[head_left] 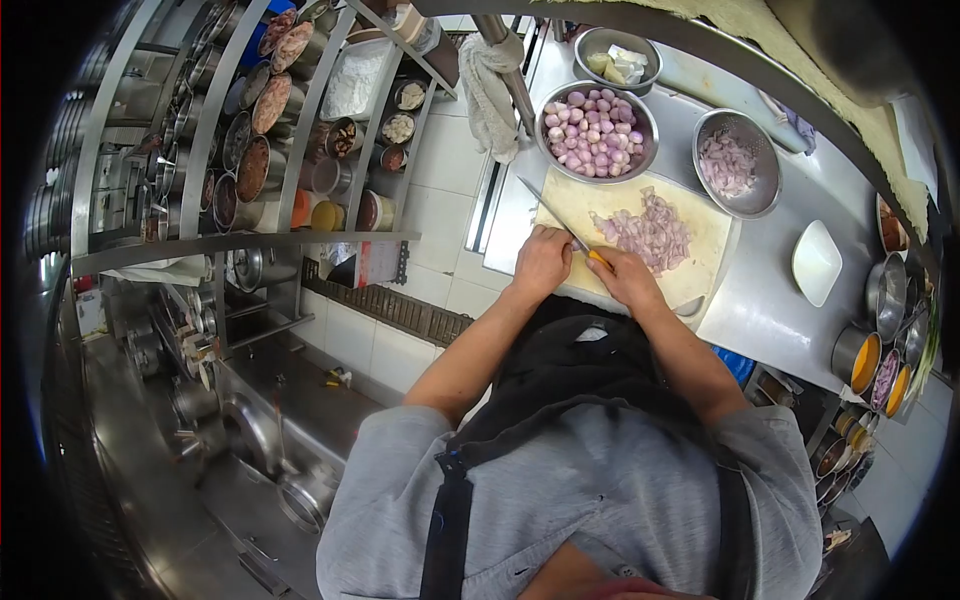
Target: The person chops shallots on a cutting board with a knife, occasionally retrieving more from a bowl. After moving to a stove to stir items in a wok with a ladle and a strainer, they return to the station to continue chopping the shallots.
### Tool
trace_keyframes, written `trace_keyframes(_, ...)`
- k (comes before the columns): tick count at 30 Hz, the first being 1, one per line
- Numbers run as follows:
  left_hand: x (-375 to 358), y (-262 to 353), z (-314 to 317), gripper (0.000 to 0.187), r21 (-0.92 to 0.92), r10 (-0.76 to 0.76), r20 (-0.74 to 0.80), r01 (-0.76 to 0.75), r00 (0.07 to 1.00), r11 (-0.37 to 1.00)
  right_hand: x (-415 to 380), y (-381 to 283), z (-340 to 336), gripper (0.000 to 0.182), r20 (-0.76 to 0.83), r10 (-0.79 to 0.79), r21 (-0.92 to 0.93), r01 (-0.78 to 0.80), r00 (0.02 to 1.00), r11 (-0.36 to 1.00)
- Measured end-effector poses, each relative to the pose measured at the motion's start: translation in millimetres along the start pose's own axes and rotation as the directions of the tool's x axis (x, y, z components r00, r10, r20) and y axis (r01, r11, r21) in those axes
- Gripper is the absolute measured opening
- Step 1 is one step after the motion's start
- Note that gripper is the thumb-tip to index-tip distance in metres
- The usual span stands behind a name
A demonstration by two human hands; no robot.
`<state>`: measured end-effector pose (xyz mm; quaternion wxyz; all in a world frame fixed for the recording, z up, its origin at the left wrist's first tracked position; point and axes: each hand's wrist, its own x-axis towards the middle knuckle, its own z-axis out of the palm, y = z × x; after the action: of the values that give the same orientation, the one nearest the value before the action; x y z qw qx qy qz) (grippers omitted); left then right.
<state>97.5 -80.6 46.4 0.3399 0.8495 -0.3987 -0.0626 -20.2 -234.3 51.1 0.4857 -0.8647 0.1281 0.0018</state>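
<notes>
My right hand (pixel 628 278) is wrapped round the orange handle of a kitchen knife (pixel 556 217), whose blade points up and left across the cutting board (pixel 572 192). Close to the blade, at the board's lower left edge, my left hand (pixel 543 260) has its fingers curled; whatever is under them is hidden. Chopped shallots (pixel 650 232) lie in a loose pile on the board, just beyond my right hand. Behind the board stands a steel bowl (pixel 545 146) full of whole peeled shallots (pixel 596 130). To its right, a perforated steel bowl (pixel 764 190) holds more chopped shallot (pixel 728 165).
A smaller bowl (pixel 648 76) with pale contents is at the back. A white dish (pixel 817 262) sits on the steel counter (pixel 755 300) to the right, near several metal containers (pixel 850 352). A towel (pixel 490 95) hangs at the counter's left corner. Racks (pixel 250 240) with food containers fill the left.
</notes>
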Motion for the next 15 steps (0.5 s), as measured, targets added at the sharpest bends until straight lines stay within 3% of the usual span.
trace_keyframes(5, -1, -2, 1, 0.004, 0.012, -0.007, -0.003, 0.007, 1.0, 1.0, -13, -15, -19, 0.028, 0.049, 0.098, 0.031, -0.099, 0.994, 0.995)
trace_keyframes(7, -1, -1, 2, 0.004, 0.014, 0.0, -0.006, 0.0, 1.0, 1.0, -14, -17, -22, 0.028, 0.135, 0.227, 0.038, -0.234, 0.965, 0.972)
trace_keyframes(8, -2, -1, 2, 0.006, 0.012, -0.007, 0.006, 0.007, 1.0, 1.0, -12, -12, -17, 0.028, 0.131, 0.228, 0.037, -0.235, 0.965, 0.971)
trace_keyframes(10, -1, -2, 1, 0.008, 0.017, -0.013, 0.018, 0.013, 1.0, 1.0, -2, 2, -1, 0.028, 0.032, 0.057, 0.01, -0.057, 0.998, 0.998)
trace_keyframes(14, 1, 3, 1, 0.006, 0.016, -0.006, 0.003, 0.006, 1.0, 1.0, -3, 1, -2, 0.03, -0.035, 0.037, 0.067, -0.035, 0.999, 0.997)
trace_keyframes(15, 0, 4, 2, 0.005, 0.008, -0.004, -0.024, 0.004, 1.0, 1.0, -9, -3, -9, 0.031, -0.02, 0.151, 0.094, -0.148, 0.988, 0.984)
